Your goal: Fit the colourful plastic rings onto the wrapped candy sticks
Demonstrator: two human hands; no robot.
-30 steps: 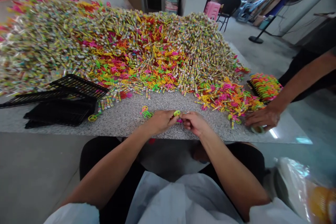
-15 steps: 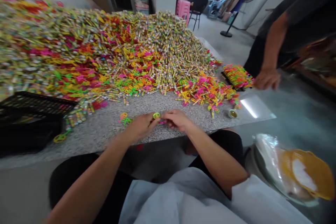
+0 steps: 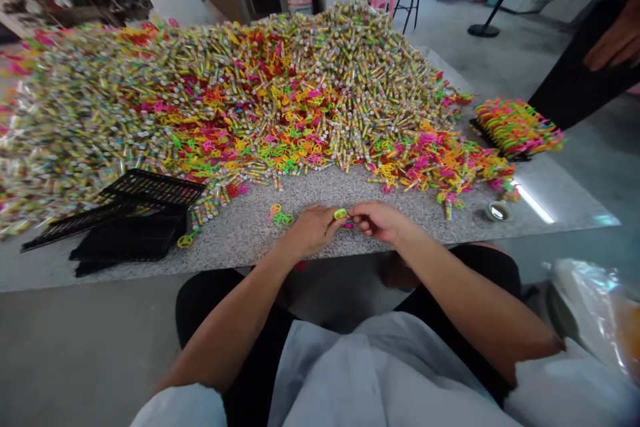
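My left hand [image 3: 316, 228] is over the table's near edge, thumb and fingers closed on a small yellow-green plastic ring piece [image 3: 341, 213]. Close against its right side, my right hand [image 3: 379, 220] has its fingertips pinched together; what sits between them is too small to make out. A bit of pink plastic [image 3: 349, 226] shows just below, between the two hands. Left of my hands lie a few loose plastic pieces [image 3: 283, 219], green, yellow and pink. Beyond, a large heap of small tubes [image 3: 350, 67] with coloured ring-shaped plastic pieces [image 3: 435, 153] covers the table.
Black plastic trays [image 3: 130, 233] are stacked at the left. At the right stand a small round dish [image 3: 499, 211] and a black tray filled with coloured pieces [image 3: 520, 127]. A co-worker's hand [image 3: 615, 40] hangs beyond it. A plastic bag [image 3: 585, 300] is at lower right.
My view has swung left, so everything appears farther right. Both my hands keep the same hold on the ring piece. The co-worker's hand has moved away from the filled tray.
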